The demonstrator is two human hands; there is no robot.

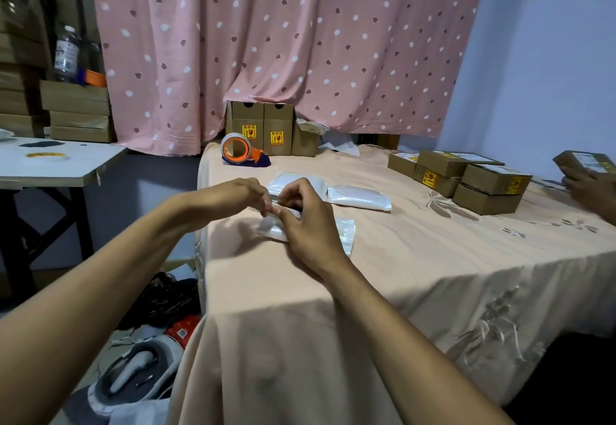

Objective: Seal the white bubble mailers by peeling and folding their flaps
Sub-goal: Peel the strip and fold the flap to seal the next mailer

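A white bubble mailer (345, 233) lies near the left edge of the peach-covered table (416, 274), mostly under my hands. My left hand (248, 193) and my right hand (306, 221) meet above its far end, fingertips curled and pinching at the flap; the strip between them is too blurred to make out. Two more white mailers rest further back, one (286, 183) just beyond my hands and one (360, 198) to its right.
An orange tape dispenser (241, 153) stands at the table's far left, with upright cardboard boxes (263, 128) behind it. Several small cardboard boxes (473, 178) are stacked at right, where another person's hand (590, 191) holds a box. A white side table (53, 164) stands left.
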